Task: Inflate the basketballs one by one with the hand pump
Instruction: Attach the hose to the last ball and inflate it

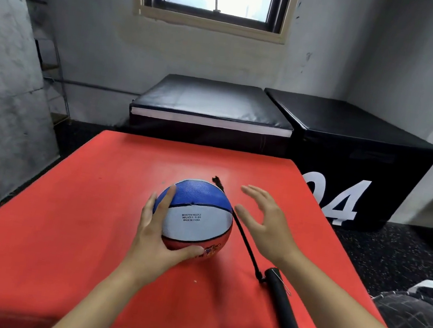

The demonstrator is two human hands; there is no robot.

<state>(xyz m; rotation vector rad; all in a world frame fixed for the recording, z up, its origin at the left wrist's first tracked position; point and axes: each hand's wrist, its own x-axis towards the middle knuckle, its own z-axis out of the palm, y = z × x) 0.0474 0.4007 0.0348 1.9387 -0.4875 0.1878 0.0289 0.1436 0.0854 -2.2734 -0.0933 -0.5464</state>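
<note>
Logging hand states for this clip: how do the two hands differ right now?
The left hand holds the ball, fingers and thumb curled round its left side; the right hand holds nothing. The left hand touches the ball; the right hand hovers beside it, fingers straight, above the pump's hose. Neither touches the pump, and both are over the red box.

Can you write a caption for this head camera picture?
Left hand holds the ball on the red box; right hand hovers open; pump lies nearby.
</note>
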